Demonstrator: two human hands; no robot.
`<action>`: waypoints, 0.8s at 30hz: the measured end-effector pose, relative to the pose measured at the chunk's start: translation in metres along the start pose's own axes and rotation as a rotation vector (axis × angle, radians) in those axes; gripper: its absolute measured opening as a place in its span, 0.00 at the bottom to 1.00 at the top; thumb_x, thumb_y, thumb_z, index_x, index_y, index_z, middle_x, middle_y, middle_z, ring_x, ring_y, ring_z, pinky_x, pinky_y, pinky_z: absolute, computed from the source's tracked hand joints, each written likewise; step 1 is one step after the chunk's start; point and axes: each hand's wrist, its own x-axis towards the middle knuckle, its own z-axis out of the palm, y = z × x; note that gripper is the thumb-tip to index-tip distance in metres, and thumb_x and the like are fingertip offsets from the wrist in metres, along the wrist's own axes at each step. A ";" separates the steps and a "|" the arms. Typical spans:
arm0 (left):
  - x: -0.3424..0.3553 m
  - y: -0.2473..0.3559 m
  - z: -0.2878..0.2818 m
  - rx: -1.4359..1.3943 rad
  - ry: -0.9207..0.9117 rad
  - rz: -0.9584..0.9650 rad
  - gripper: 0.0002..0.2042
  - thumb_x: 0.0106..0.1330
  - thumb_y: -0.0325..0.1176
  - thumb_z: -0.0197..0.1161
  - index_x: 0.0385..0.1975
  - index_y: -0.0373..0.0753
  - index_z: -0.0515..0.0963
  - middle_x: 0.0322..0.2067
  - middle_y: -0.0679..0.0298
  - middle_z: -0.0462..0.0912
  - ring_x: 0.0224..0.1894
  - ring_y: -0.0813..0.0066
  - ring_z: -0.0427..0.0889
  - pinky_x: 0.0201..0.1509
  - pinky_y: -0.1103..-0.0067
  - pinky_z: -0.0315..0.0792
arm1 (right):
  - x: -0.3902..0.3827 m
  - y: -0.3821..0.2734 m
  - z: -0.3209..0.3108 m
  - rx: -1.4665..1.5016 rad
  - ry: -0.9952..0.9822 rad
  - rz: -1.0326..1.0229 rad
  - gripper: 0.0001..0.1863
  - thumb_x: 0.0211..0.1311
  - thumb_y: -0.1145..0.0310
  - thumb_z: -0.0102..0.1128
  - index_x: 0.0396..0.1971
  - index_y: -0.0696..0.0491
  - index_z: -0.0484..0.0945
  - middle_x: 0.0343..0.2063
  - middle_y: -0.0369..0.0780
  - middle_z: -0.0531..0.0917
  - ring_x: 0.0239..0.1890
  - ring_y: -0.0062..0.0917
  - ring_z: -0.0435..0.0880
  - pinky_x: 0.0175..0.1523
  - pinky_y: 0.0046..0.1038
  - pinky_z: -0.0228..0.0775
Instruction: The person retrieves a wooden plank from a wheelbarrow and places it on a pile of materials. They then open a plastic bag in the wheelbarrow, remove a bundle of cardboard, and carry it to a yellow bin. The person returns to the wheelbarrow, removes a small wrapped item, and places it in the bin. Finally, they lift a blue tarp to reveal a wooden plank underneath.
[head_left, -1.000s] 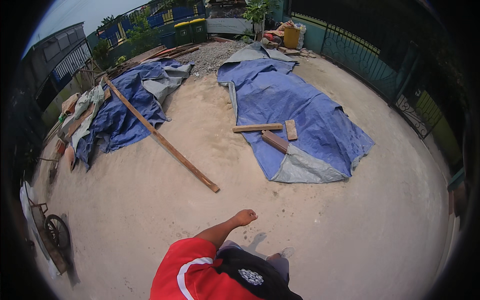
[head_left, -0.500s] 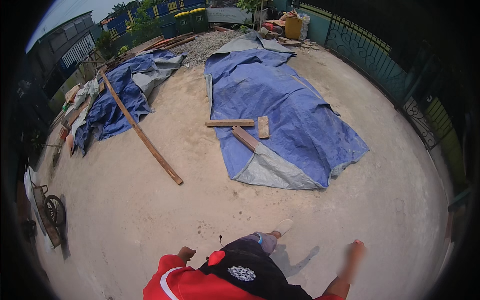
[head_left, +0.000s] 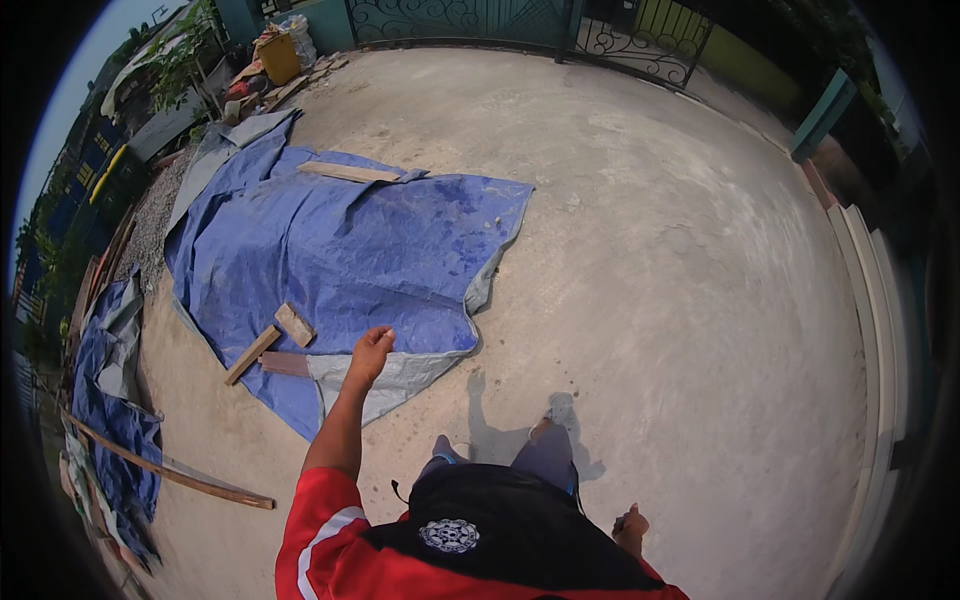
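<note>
My left hand (head_left: 372, 352) is raised in front of me, its fingers curled in with nothing showing in them. It appears in front of the near edge of a blue tarp (head_left: 330, 240), whose grey underside (head_left: 385, 385) is folded over there; I cannot see it touching the tarp. Low at my right side, my right hand (head_left: 631, 528) is loosely closed beside my body. Its palm side is dark, and no object shows there. A pale block (head_left: 295, 325), a short wooden plank (head_left: 252, 355) and a reddish-brown board (head_left: 285, 364) lie at the tarp's near left.
Concrete ground (head_left: 650, 270) extends ahead and right. A long wooden beam (head_left: 190, 480) lies at left by a second blue tarp (head_left: 100, 405). Another wooden piece (head_left: 348, 172) rests on the large tarp. A metal gate (head_left: 460, 25) and a yellow bin (head_left: 278, 58) stand behind.
My view has turned right, so the tarps have shifted left in it. My left hand has swung forward and up, while my right has dropped back toward my side. My feet have moved.
</note>
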 end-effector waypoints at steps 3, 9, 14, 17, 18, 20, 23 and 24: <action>0.072 0.041 0.063 0.071 0.002 0.123 0.21 0.65 0.45 0.58 0.51 0.37 0.73 0.38 0.65 0.81 0.38 0.75 0.78 0.39 0.78 0.69 | 0.004 -0.037 -0.001 -0.009 -0.016 0.019 0.19 0.67 0.56 0.52 0.18 0.51 0.70 0.13 0.35 0.71 0.13 0.25 0.71 0.18 0.29 0.64; 0.085 -0.036 0.196 0.201 -0.087 -0.478 0.23 0.62 0.46 0.59 0.49 0.34 0.74 0.33 0.61 0.80 0.29 0.70 0.78 0.25 0.72 0.71 | 0.090 -0.250 0.124 0.339 -0.328 0.153 0.18 0.66 0.56 0.52 0.21 0.53 0.71 0.16 0.34 0.70 0.18 0.25 0.73 0.20 0.29 0.65; 0.079 -0.076 0.248 0.205 -0.325 -0.816 0.19 0.61 0.50 0.58 0.35 0.38 0.75 0.32 0.61 0.78 0.33 0.67 0.80 0.33 0.65 0.71 | 0.084 -0.528 0.317 0.140 -0.485 -0.515 0.13 0.62 0.64 0.59 0.21 0.52 0.70 0.15 0.35 0.71 0.13 0.23 0.68 0.18 0.29 0.61; 0.114 -0.052 0.263 0.278 -0.320 -0.732 0.15 0.64 0.44 0.54 0.41 0.39 0.74 0.34 0.61 0.78 0.34 0.67 0.80 0.34 0.67 0.73 | 0.013 -0.674 0.424 0.075 -0.568 -0.702 0.12 0.59 0.66 0.61 0.19 0.53 0.72 0.16 0.35 0.74 0.16 0.22 0.70 0.20 0.28 0.62; 0.139 -0.005 0.280 0.414 -0.352 -0.668 0.12 0.66 0.38 0.53 0.43 0.40 0.74 0.35 0.61 0.78 0.36 0.67 0.80 0.35 0.67 0.75 | 0.005 -0.715 0.451 0.089 -0.595 -0.736 0.11 0.58 0.66 0.61 0.19 0.53 0.72 0.16 0.35 0.74 0.16 0.22 0.71 0.20 0.28 0.63; 0.187 0.046 0.296 0.584 -0.390 -0.506 0.11 0.66 0.32 0.52 0.47 0.41 0.74 0.36 0.60 0.79 0.38 0.66 0.81 0.36 0.67 0.78 | 0.002 -0.758 0.507 0.042 -0.666 -0.746 0.11 0.58 0.67 0.62 0.20 0.53 0.73 0.15 0.35 0.74 0.16 0.22 0.71 0.20 0.28 0.64; 0.280 0.047 0.299 0.660 -0.388 -0.153 0.13 0.66 0.30 0.51 0.49 0.43 0.74 0.38 0.59 0.79 0.38 0.64 0.82 0.36 0.68 0.80 | 0.003 -0.802 0.583 -0.061 -0.740 -0.750 0.10 0.59 0.69 0.60 0.20 0.54 0.71 0.15 0.38 0.74 0.14 0.25 0.71 0.16 0.31 0.64; 0.321 0.042 0.304 0.564 -0.324 -0.234 0.14 0.64 0.33 0.54 0.49 0.43 0.74 0.37 0.58 0.79 0.37 0.64 0.82 0.35 0.68 0.79 | 0.012 -0.807 0.609 -0.059 -0.689 -0.690 0.10 0.59 0.69 0.59 0.21 0.54 0.70 0.14 0.38 0.73 0.13 0.26 0.70 0.15 0.32 0.63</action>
